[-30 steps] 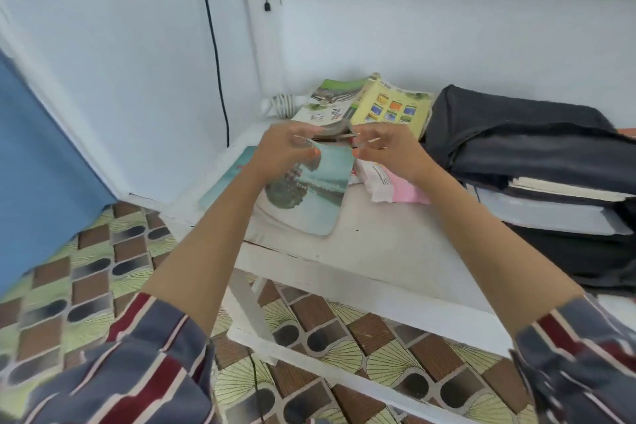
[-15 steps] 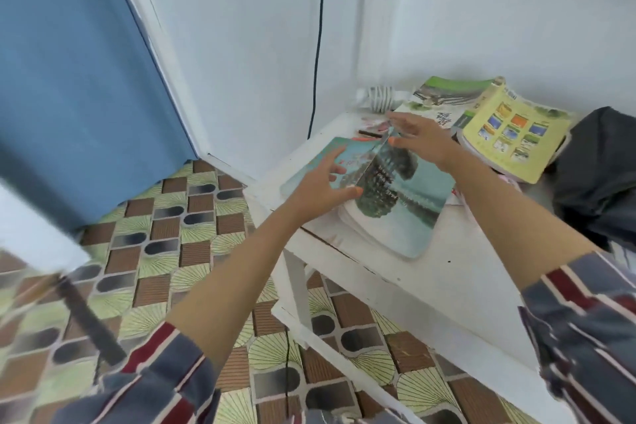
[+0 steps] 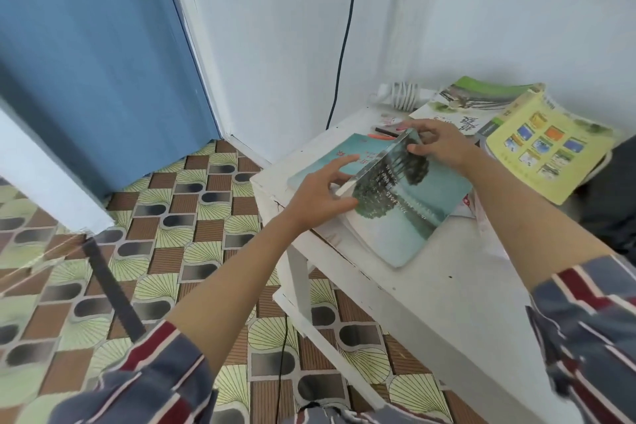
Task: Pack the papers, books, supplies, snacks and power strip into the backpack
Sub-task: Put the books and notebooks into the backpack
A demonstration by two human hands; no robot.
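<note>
Left hand [image 3: 320,193], fingers spread, still touches the teal book [image 3: 406,217]; right hand [image 3: 437,144] keeps pinching its corner.

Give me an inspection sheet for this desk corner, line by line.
Surface: white table.
Job's things: tree-cover book tilted over a teal book; yellow book and green book behind; pens at the back; dark bag at the right edge, cut off.
Clutter: nothing seen.
Grips: right hand pinches the tree-cover book's far edge; left hand, fingers spread, touches its left edge.
Cables: coiled white cord at the table's back; black cable down the wall; second black cable on the floor.
Surroundings: blue door, white wall, patterned tiles.
</note>
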